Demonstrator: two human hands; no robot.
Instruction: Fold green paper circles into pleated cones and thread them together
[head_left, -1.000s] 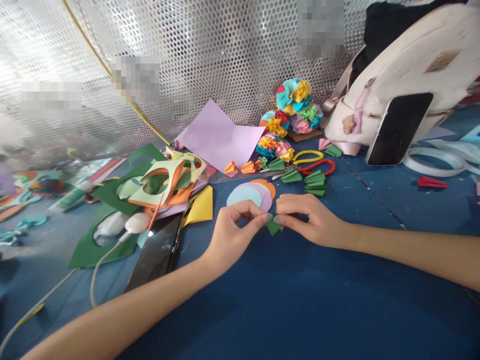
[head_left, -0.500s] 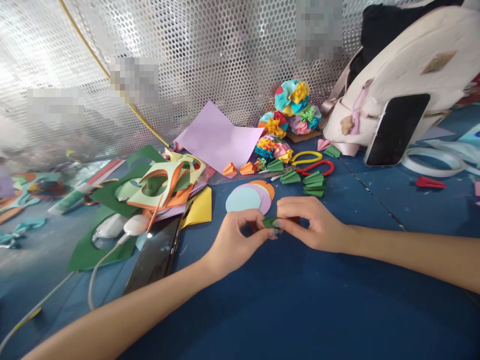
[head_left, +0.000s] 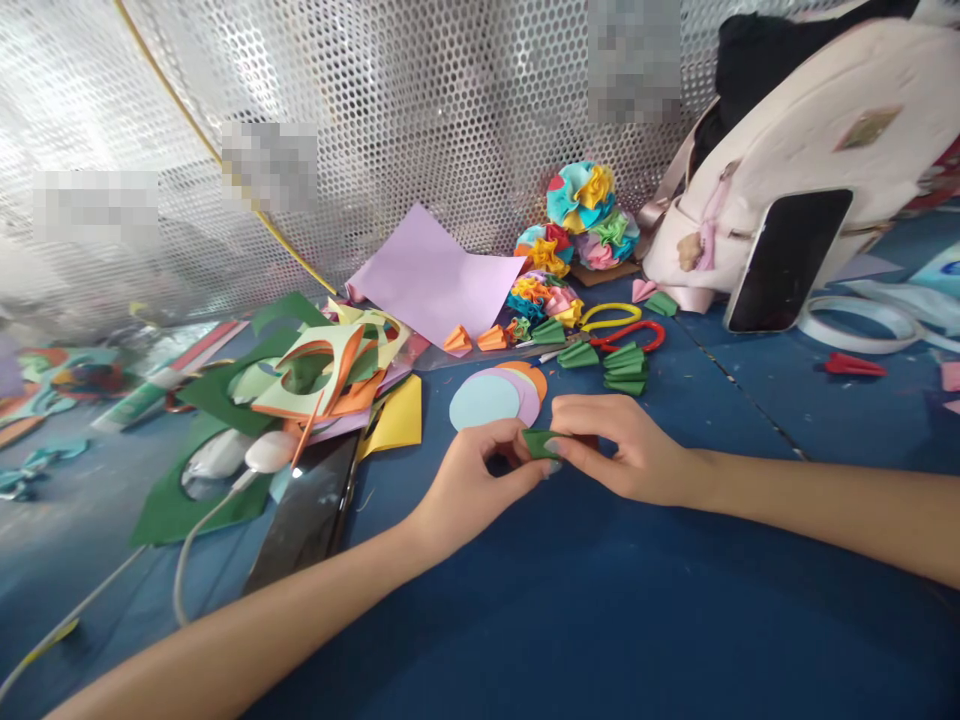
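My left hand [head_left: 469, 485] and my right hand [head_left: 622, 445] meet over the blue table, both pinching a small folded green paper piece [head_left: 538, 443] between thumbs and fingertips. Just behind them lies a stack of paper circles [head_left: 491, 398], light blue on top, with purple and orange beneath. Several folded green paper pieces [head_left: 624, 368] lie in a cluster further back, beside red and yellow scissors [head_left: 628, 328].
A pile of cut paper scraps [head_left: 322, 365] and a dark phone [head_left: 311, 510] with a white cable lie at left. A purple sheet [head_left: 431, 275] and paper flower balls [head_left: 589, 215] sit by the perforated metal wall. A pale bag [head_left: 817, 130] with a phone [head_left: 787, 260] leaning on it stands right.
The green piece has turned from pointing down to lying flatter between the fingertips. Both hands stayed in place, their fingers shifting slightly on it.
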